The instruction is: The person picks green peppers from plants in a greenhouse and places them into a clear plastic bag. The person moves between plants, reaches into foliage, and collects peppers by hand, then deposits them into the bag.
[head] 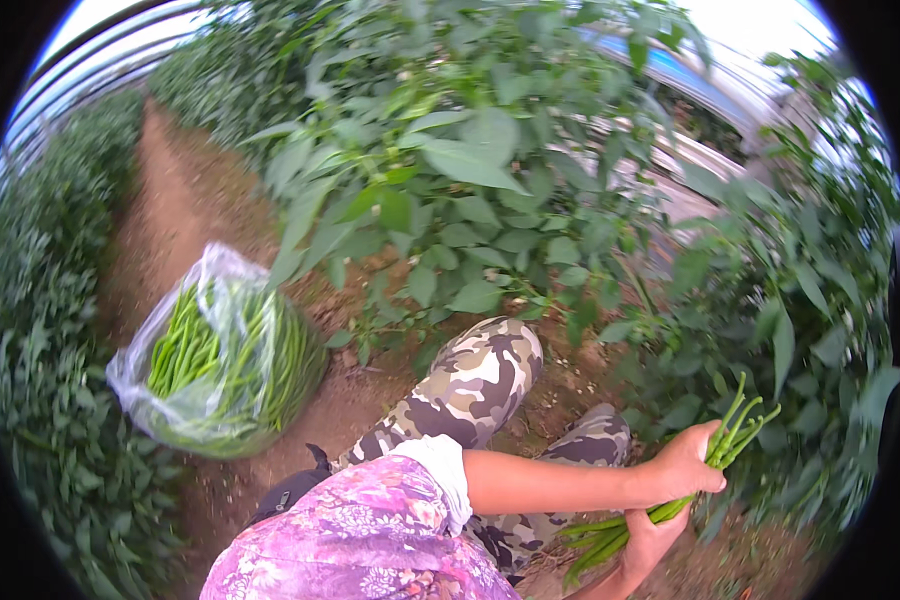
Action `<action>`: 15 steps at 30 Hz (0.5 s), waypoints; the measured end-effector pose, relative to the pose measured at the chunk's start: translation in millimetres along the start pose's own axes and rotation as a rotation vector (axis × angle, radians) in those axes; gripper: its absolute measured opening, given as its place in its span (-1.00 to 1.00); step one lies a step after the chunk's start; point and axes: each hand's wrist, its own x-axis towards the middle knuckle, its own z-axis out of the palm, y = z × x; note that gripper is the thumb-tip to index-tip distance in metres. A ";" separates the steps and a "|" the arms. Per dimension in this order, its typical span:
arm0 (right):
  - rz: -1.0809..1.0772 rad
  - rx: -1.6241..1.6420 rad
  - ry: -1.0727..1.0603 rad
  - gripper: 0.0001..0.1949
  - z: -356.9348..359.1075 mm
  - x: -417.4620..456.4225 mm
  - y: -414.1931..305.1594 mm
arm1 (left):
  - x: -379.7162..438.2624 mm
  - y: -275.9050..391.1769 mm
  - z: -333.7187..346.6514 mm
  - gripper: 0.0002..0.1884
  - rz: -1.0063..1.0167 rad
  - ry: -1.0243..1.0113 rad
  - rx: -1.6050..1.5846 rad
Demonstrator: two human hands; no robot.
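A bundle of long green chili peppers (733, 442) is in both hands at the lower right. My left hand (686, 466) closes around its upper part, with stems sticking out past the thumb. Just below, my right hand (654, 534) wraps the same bundle, partly hidden by the left hand and wrist. The peppers' lower ends (604, 544) fan out to the left of the right hand. Away to the left, a clear plastic bag (221, 274) full of long green peppers (187, 352) stands on the soil, its mouth loosely open.
Leafy pepper plants (480, 217) rise in front and continue down the right side. Another plant row (52, 300) lines the left, beside a bare soil path (165, 180). My knees in camouflage trousers (487, 375) lie between bag and hands. A black bag or pouch (289, 491) shows by my hip.
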 end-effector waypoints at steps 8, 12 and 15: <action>0.113 0.125 -0.123 -0.37 37.9 85.5 12.7 | 32.3 18.4 -24.9 -0.28 0.295 0.385 0.738; 0.009 0.289 -0.322 -0.39 51.7 78.1 -8.2 | -4.5 40.8 -30.8 -0.35 0.232 0.483 0.886; -0.044 0.379 -0.536 -0.40 60.4 67.7 -43.7 | -44.8 90.4 -16.1 -0.52 0.262 0.511 0.910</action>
